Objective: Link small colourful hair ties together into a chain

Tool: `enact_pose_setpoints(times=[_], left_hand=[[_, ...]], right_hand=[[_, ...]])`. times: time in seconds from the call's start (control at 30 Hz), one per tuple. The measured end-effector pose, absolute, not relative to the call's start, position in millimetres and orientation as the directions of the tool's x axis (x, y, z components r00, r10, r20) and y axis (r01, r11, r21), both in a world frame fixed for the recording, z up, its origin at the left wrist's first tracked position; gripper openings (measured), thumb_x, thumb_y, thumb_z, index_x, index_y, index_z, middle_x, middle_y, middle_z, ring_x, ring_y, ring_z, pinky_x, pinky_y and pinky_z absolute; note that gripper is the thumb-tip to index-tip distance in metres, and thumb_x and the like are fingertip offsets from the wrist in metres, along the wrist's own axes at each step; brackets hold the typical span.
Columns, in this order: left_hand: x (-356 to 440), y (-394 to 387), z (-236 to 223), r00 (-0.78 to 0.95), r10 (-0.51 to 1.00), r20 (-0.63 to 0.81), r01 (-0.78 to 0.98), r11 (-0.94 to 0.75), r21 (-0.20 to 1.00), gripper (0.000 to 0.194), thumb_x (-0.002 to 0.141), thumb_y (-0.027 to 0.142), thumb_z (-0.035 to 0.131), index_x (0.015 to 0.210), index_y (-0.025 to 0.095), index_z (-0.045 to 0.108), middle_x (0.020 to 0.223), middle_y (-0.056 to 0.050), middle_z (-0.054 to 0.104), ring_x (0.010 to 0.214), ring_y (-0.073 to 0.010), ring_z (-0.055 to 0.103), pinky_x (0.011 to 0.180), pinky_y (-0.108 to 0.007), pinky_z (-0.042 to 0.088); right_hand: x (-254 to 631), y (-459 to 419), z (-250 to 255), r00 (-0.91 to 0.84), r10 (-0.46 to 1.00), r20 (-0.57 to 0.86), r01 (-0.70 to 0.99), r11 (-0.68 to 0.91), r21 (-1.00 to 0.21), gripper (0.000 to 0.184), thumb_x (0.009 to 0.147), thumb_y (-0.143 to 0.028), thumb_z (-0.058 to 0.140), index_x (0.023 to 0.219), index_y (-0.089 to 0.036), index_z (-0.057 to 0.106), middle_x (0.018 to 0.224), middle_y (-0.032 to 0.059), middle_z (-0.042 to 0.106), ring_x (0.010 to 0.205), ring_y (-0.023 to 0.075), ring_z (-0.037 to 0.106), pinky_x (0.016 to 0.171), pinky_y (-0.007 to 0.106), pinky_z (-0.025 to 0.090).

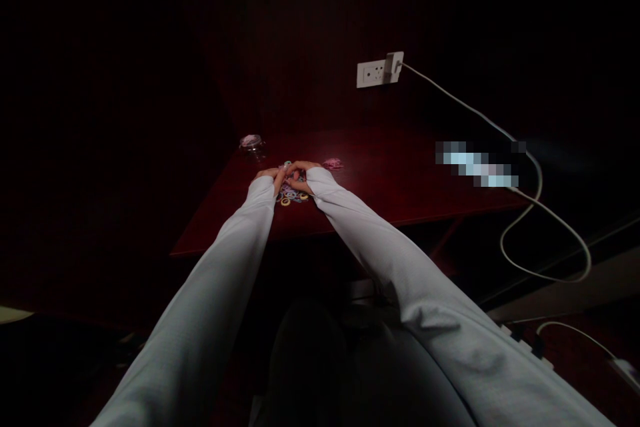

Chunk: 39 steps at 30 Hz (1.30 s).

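Observation:
A pile of small coloured rings that look like hair ties [291, 197] lies on the dark red table, partly hidden by my hands. On the left side of it, my left hand [269, 174] has its fingers drawn together. My right hand [303, 172] curls in from the other side, and its fingertips meet those of the left. A small pale piece shows at the fingertips, too small to name. To the right of my right hand sits a little heap of pink hair ties [333, 163]. Behind my left hand stands a clear jar [256, 150] with something pink at its top.
The dark red table [385, 197] ends at a front edge under my forearms. A white wall socket [371, 73] holds a plugged-in charger [394, 63]. Its white cable [463, 103] loops down past a blurred-out lit object [477, 165] at the right.

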<state>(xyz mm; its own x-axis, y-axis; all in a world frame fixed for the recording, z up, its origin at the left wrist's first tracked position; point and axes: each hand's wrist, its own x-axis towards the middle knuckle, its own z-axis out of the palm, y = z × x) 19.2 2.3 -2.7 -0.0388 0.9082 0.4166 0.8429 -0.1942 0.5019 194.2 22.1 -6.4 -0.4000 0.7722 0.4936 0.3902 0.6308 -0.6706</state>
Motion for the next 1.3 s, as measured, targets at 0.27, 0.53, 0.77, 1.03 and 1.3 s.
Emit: enact_pose_setpoints(times=[0.27,0.53,0.77,1.03,1.3], left_hand=[[17,4,-4,-0.049,0.899,0.434,0.859,-0.184,0.478,0.066,0.102,0.065,0.040,0.074,0.019,0.078,0.073,-0.010,0.075,0.077,-0.0238,0.068,0.063,-0.031,0.041],[19,3,-3,-0.013,0.868,0.496,0.849,-0.253,0.464,0.058,0.108,0.048,0.029,0.070,0.021,0.063,0.086,-0.010,0.074,0.085,-0.0227,0.067,0.079,-0.032,0.049],[16,9,-9,0.009,0.813,0.583,0.804,-0.352,0.479,0.039,0.107,0.043,0.043,0.084,0.022,0.068,0.097,-0.008,0.075,0.097,-0.0241,0.070,0.094,-0.034,0.055],[17,0,-8,0.144,0.770,0.622,0.736,-0.503,0.453,0.037,0.106,0.041,0.045,0.124,0.026,0.074,0.127,-0.007,0.076,0.119,-0.0237,0.069,0.104,-0.033,0.055],[13,9,-10,0.124,0.794,0.595,0.782,-0.448,0.433,0.029,0.105,0.036,0.047,0.102,0.024,0.074,0.107,-0.007,0.076,0.105,-0.0236,0.070,0.097,-0.032,0.054]], right_hand=[[195,15,-2,-0.463,0.717,0.521,0.462,0.697,-0.548,0.006,0.086,-0.022,0.074,0.092,-0.022,0.075,0.088,-0.0013,0.071,0.087,0.0161,0.063,0.082,0.026,0.043],[197,20,-1,-0.406,0.756,0.514,0.469,0.655,-0.592,0.005,0.088,-0.025,0.074,0.088,-0.021,0.076,0.086,-0.0005,0.070,0.083,0.0159,0.060,0.078,0.025,0.043],[199,22,-2,-0.340,0.792,0.507,0.472,0.611,-0.636,0.011,0.090,-0.029,0.073,0.088,-0.020,0.077,0.088,0.0001,0.073,0.078,0.0146,0.059,0.071,0.026,0.040],[199,25,-2,-0.327,0.800,0.504,0.448,0.600,-0.663,0.008,0.088,-0.025,0.074,0.087,-0.019,0.078,0.090,0.0011,0.074,0.076,0.0135,0.057,0.073,0.025,0.042],[200,27,-5,-0.322,0.797,0.510,0.412,0.603,-0.683,0.008,0.087,-0.027,0.074,0.083,-0.020,0.076,0.088,0.0003,0.073,0.073,0.0126,0.055,0.072,0.025,0.043]])
